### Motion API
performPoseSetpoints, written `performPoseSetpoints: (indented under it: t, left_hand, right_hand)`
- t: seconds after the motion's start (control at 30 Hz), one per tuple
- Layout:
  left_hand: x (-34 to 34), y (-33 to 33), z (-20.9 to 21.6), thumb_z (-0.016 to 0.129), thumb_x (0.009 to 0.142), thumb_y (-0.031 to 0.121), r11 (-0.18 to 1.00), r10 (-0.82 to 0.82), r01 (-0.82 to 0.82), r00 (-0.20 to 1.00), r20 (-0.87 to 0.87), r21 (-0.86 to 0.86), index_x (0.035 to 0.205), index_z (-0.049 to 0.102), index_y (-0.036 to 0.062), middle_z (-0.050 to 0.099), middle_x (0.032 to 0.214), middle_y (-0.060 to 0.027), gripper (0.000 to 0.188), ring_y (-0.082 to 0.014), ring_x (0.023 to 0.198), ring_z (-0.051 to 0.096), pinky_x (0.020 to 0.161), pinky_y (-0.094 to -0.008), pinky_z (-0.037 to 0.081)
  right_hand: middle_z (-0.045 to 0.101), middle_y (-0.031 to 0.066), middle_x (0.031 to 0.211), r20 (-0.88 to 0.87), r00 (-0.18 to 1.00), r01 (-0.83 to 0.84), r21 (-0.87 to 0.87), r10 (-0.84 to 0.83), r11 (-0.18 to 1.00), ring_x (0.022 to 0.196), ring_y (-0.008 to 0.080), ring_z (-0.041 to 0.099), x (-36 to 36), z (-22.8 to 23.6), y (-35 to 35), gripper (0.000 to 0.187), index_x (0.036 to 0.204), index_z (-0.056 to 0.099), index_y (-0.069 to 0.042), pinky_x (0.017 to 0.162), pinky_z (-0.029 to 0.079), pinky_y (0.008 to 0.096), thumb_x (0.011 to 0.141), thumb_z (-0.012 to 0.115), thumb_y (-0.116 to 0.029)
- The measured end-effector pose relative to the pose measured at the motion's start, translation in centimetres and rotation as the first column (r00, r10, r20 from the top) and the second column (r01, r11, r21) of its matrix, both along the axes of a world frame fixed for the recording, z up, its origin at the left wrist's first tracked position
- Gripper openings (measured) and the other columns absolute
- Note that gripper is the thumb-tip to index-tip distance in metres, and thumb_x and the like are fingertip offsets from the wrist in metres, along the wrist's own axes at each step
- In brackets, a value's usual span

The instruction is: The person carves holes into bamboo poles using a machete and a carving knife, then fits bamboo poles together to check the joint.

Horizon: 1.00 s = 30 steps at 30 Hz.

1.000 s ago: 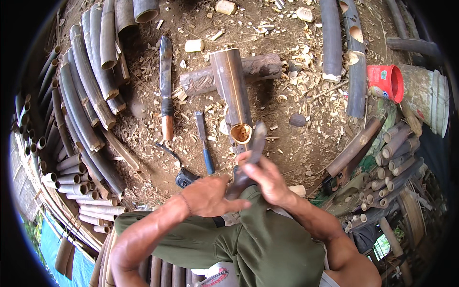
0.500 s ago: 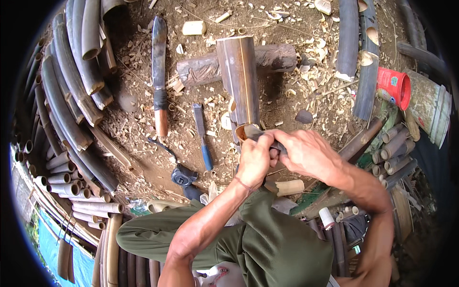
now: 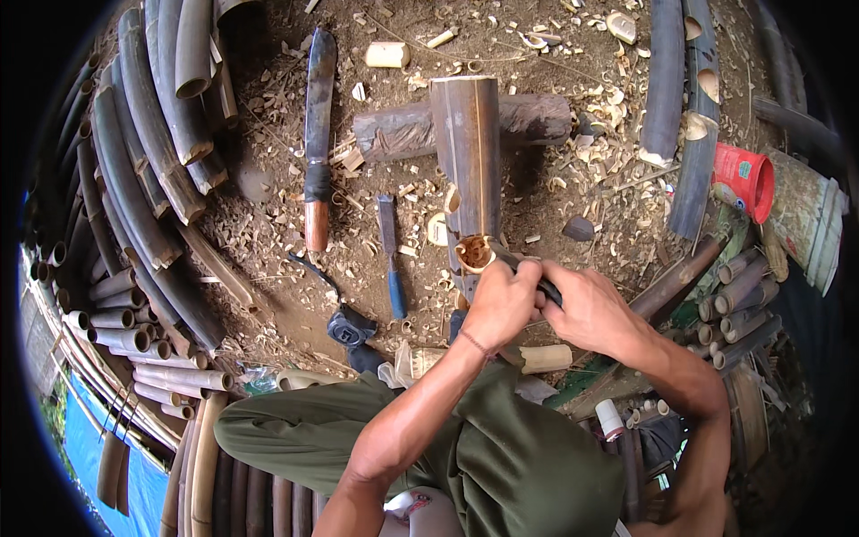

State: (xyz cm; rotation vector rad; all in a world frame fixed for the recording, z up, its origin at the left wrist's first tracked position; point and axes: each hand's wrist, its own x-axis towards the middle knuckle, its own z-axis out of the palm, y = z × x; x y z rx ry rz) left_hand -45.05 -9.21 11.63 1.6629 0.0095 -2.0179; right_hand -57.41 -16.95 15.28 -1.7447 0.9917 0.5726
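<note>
A thick dark bamboo pole (image 3: 467, 152) lies lengthwise before me, its far part resting across a short log (image 3: 394, 134). Near my hands, a cut opening (image 3: 474, 254) in the bamboo shows a rough brown inside with a pale rim. My left hand (image 3: 504, 302) is closed around a dark narrow tool (image 3: 506, 259) right beside that opening. My right hand (image 3: 583, 306) grips the same tool further back, its fingers close against the left hand's. The fingers cover most of the tool, so its exact kind is hidden.
Left of the pole lie a machete (image 3: 318, 125), a blue-handled chisel (image 3: 391, 255) and a tape measure (image 3: 349, 329). Bamboo poles (image 3: 148, 116) are stacked at left. A red container (image 3: 743, 182) and a dirty white bucket (image 3: 810, 219) stand at right. Shavings litter the ground.
Both hands have drawn the tool back slightly from the opening, baring more of its brown inside. The whole view has shifted a little, so the ground things appear further right.
</note>
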Motion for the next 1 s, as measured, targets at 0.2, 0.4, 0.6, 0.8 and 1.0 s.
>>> performPoseSetpoints:
  t: [0.2,0.4,0.6,0.8,1.0]
  left_hand:
    - [0.9,1.8,-0.8,0.047,0.096,0.017,0.812,0.578,-0.578,0.773,-0.261,0.085,0.099,0.063,-0.0026,0.058,0.072,-0.0049,0.025,-0.014,0.063,0.053,0.058,-0.0267,0.044]
    - [1.3,3.4,-1.0,0.046,0.099,0.024,0.454,0.832,-0.84,0.281,-0.478,0.296,0.127,0.054,0.0049,0.061,0.127,-0.0075,0.035,-0.0211,0.119,0.057,0.099,-0.0386,0.046]
    - [-2.2,3.3,-2.3,0.043,0.103,0.039,0.541,0.738,-0.797,0.298,-0.606,0.267,0.141,0.044,0.0139,0.056,0.135,-0.006,0.046,-0.0204,0.118,0.057,0.096,-0.0404,0.047]
    - [-4.2,6.3,-2.5,0.05,0.101,0.036,0.724,0.666,-0.649,0.572,-0.478,0.233,0.128,0.058,0.0046,0.065,0.102,-0.0067,0.041,-0.0149,0.084,0.06,0.075,-0.0329,0.049]
    - [0.8,6.1,-2.3,0.05,0.098,0.024,0.997,0.007,-0.006,1.0,-0.004,0.079,0.085,0.068,-0.0066,0.066,0.066,-0.013,0.038,-0.0173,0.054,0.06,0.05,-0.0297,0.046]
  right_hand:
    - [0.068,0.0202,0.072,0.019,0.92,-0.39,-0.064,0.392,0.919,0.069,0.0341,0.07,4.2,1.1,-3.3,0.014,0.088,0.066,-0.001,0.063,0.055,0.0435,0.081,0.061,-0.011]
    - [0.074,0.0053,0.082,-0.063,0.48,-0.864,-0.207,0.875,0.459,0.078,0.0195,0.073,11.2,0.7,-4.4,0.007,0.076,0.075,-0.011,0.067,0.056,0.0319,0.075,0.069,-0.015]
    - [0.072,0.0084,0.079,-0.055,0.501,-0.829,-0.317,0.864,0.46,0.071,0.0226,0.072,5.3,-0.7,-4.9,0.015,0.083,0.07,-0.005,0.061,0.055,0.0344,0.076,0.069,-0.019]
    - [0.071,0.0101,0.077,0.066,0.767,-0.6,-0.275,0.638,0.751,0.069,0.0251,0.071,-1.3,-2.8,-0.5,0.019,0.086,0.068,-0.008,0.057,0.055,0.0393,0.078,0.068,-0.025]
    - [0.067,0.0124,0.083,0.219,0.963,0.202,-0.202,-0.157,0.958,0.072,0.0339,0.068,-1.8,-4.9,9.7,0.03,0.103,0.059,-0.006,0.061,0.055,0.044,0.077,0.067,-0.016]
